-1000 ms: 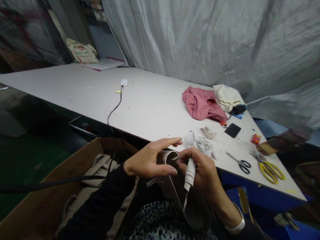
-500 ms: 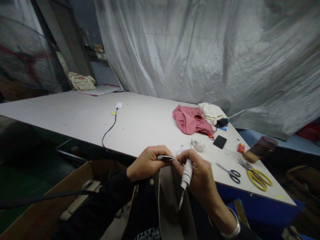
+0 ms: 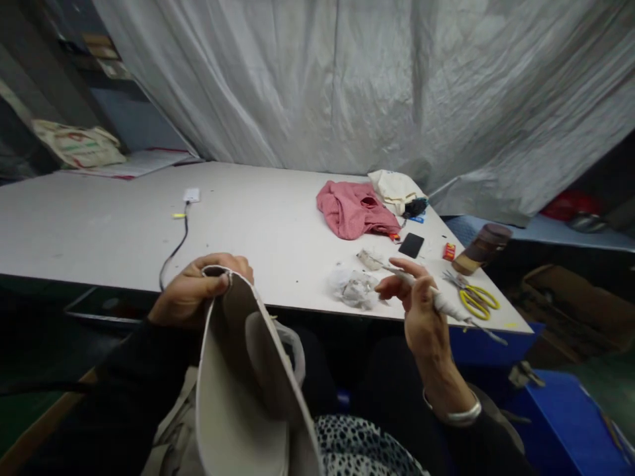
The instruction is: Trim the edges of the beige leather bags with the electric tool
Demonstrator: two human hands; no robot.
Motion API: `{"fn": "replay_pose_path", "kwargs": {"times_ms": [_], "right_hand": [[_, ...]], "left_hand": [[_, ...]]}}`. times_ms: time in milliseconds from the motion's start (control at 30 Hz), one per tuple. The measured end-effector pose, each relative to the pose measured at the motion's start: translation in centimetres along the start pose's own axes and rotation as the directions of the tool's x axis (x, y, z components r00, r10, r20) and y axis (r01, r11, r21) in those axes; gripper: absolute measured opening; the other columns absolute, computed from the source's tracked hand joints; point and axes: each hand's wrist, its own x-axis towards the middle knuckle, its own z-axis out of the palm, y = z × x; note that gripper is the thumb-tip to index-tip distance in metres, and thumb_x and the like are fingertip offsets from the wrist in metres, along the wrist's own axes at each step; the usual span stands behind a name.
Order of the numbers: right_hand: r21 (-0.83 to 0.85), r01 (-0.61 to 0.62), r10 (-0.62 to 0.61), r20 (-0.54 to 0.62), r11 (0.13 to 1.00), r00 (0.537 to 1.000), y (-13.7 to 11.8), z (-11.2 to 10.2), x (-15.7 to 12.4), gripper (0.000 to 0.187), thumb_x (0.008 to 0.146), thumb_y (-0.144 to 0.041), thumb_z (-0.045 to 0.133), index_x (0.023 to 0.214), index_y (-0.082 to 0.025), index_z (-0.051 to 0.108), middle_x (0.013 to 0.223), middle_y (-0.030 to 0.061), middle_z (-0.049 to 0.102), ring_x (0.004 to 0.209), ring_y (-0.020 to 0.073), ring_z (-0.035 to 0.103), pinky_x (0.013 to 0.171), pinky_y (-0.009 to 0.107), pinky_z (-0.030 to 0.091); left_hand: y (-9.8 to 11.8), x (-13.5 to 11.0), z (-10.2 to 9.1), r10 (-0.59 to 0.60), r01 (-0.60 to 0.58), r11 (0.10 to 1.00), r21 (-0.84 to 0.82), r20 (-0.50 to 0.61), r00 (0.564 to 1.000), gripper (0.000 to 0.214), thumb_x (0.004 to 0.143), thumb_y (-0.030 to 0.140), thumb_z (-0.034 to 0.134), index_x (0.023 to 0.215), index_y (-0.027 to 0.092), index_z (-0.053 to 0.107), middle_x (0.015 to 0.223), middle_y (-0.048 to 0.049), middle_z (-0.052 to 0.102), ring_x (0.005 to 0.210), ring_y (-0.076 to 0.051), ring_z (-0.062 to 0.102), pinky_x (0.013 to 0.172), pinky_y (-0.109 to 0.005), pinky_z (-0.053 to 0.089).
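Note:
My left hand [image 3: 198,291] pinches the top edge of a curved, light grey piece of sheet material [image 3: 238,396], perhaps leather, which hangs folded open over my lap. Raised above the table's front edge, my right hand [image 3: 421,311] holds a thin metal tool with a white wrapped handle [image 3: 449,305]. One slim end of it points left at a small whitish lump [image 3: 370,259]; the other narrow end sticks out to the lower right. Beside the right fingertips lies a crumpled clear plastic bag [image 3: 354,287] with whitish stuff in it.
Yellow-handled scissors [image 3: 476,301], a brown-lidded jar [image 3: 481,250], a small red box [image 3: 448,251] and a black flat object [image 3: 411,245] lie right. Behind are pink cloth [image 3: 352,208] and a cream bag [image 3: 394,188]. A cable runs from a white device [image 3: 191,195] at left.
My hands have parted: the right one moved right with the tool, away from the grey piece, and the left moved left with it. The view has shifted right; the black-handled scissors no longer show.

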Motion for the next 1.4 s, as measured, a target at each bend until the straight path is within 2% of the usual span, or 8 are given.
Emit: {"fn": "replay_pose_path", "kwargs": {"times_ms": [167,267,367,467,600,767,1133,1400], "right_hand": [[-0.111,-0.173,0.152,-0.175,0.979,0.973,6.4,-2.2,-0.9,0.051,0.102,-0.06,0.049,0.103,-0.017,0.076,0.086,0.0067,0.071,0.074,0.0179,0.065,0.074,0.034,0.056],[-0.167,-0.218,0.189,-0.171,0.962,0.967,8.6,-2.4,-1.6,0.04,0.099,-0.053,0.059,0.105,-0.017,0.074,0.087,0.0056,0.072,0.077,0.0184,0.067,0.074,0.033,0.057],[-0.26,-0.223,0.191,-0.143,0.94,0.971,10.2,-2.6,-1.5,0.031,0.096,-0.047,0.065,0.105,-0.018,0.071,0.091,0.005,0.073,0.082,0.0199,0.068,0.076,0.034,0.057],[-0.363,-0.155,0.117,-0.124,0.919,0.985,11.7,-2.9,-1.1,0.024,0.095,-0.042,0.067,0.098,-0.019,0.072,0.094,0.005,0.075,0.087,0.0212,0.07,0.084,0.036,0.056],[-0.413,-0.072,0.035,-0.096,0.908,0.995,13.6,-3.0,-0.6,0.021,0.098,-0.039,0.065,0.095,-0.02,0.074,0.094,0.0052,0.076,0.091,0.022,0.071,0.089,0.037,0.056],[-0.432,-0.053,0.024,-0.073,0.9,0.997,14.6,-2.7,-0.2,0.017,0.101,-0.035,0.063,0.1,-0.02,0.073,0.096,0.0046,0.075,0.091,0.0207,0.071,0.087,0.036,0.056],[-0.594,0.189,-0.114,0.163,0.782,0.98,14.8,-1.9,1.1,0.015,0.103,-0.028,0.06,0.099,-0.018,0.07,0.092,0.0064,0.074,0.087,0.0206,0.069,0.08,0.033,0.053],[-0.602,0.171,-0.041,0.224,0.78,0.974,14.8,-2.2,2.4,0.023,0.104,-0.037,0.058,0.094,-0.02,0.07,0.088,0.0058,0.073,0.084,0.022,0.068,0.079,0.036,0.052]], "left_hand": [[-9.8,1.3,2.5,-0.18,0.173,0.968,-0.181,-0.025,0.983,0.036,0.075,0.045,0.084,0.068,0.015,0.064,0.07,-0.0025,0.059,0.064,-0.015,0.056,0.06,-0.027,0.046],[-15.2,1.8,5.1,-0.398,0.385,0.906,-0.178,-0.048,0.916,0.041,0.068,0.045,0.089,0.072,0.012,0.065,0.07,-0.0007,0.059,0.06,-0.012,0.052,0.058,-0.024,0.041],[-18.6,2.0,8.2,-0.498,0.493,0.867,-0.07,-0.089,0.863,0.035,0.073,0.042,0.083,0.076,0.012,0.067,0.066,0.0006,0.058,0.061,-0.012,0.05,0.06,-0.024,0.039],[-20.5,1.9,10.9,-0.462,0.481,0.861,0.168,-0.14,0.876,0.025,0.078,0.036,0.076,0.073,0.013,0.068,0.067,-0.0011,0.06,0.065,-0.014,0.051,0.065,-0.026,0.04],[-21.8,2.1,13.1,-0.45,0.486,0.832,0.265,-0.188,0.873,0.02,0.081,0.032,0.068,0.072,0.015,0.069,0.069,-0.0021,0.062,0.067,-0.016,0.054,0.067,-0.028,0.041],[-21.9,3.4,14.0,-0.527,0.584,0.79,0.187,-0.281,0.802,0.019,0.081,0.032,0.066,0.077,0.014,0.07,0.065,-0.001,0.06,0.062,-0.015,0.049,0.063,-0.028,0.039],[-21.3,5.4,12.6,-0.576,0.639,0.757,0.134,-0.324,0.75,0.021,0.076,0.033,0.074,0.08,0.013,0.077,0.076,-0.0037,0.071,0.072,-0.017,0.057,0.073,-0.029,0.043],[-21.1,5.2,12.1,-0.619,0.67,0.724,0.165,-0.274,0.736,0.02,0.074,0.034,0.076,0.076,0.014,0.077,0.072,-0.0044,0.071,0.072,-0.018,0.06,0.07,-0.029,0.045]]}}
